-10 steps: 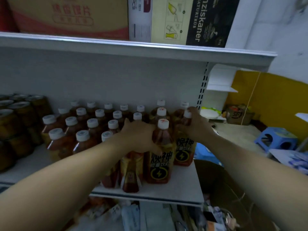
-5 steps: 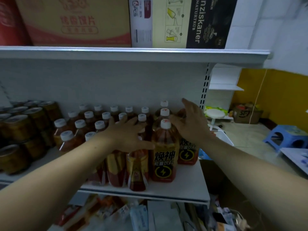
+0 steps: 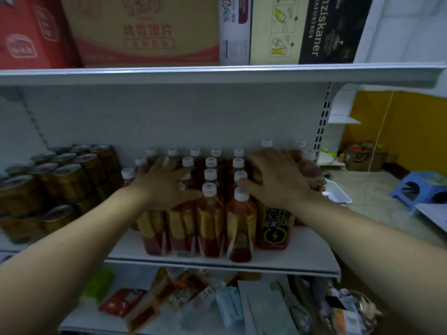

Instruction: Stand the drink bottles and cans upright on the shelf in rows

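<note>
Where the drinks stand: on the white shelf, upright in rows.
Tea bottles: white caps, red-and-gold labels, a tight block in the shelf's middle, with the front row near its edge.
Energy bottle: right end of the shelf's front row, with a black label bearing yellow characters and a lightning bolt in a yellow ring.
Cans: shelf's left end, stacked two high.
Hands: left hand lies with spread fingers on caps at the block's left, grasping nothing. Right hand is spread the same way over the taller bottles at the shelf's right.
Above the shelf: an upper board carrying cartons.
Writing: red Chinese characters on the brown carton; "6 PCS" on the white box; "NATURTRUB" and "nziskaner" on the dark box.
Right of the shelf: yellow wall, blue stool, and a cardboard box marked "SF".
Below the shelf: jumbled packets, blurred.
</note>
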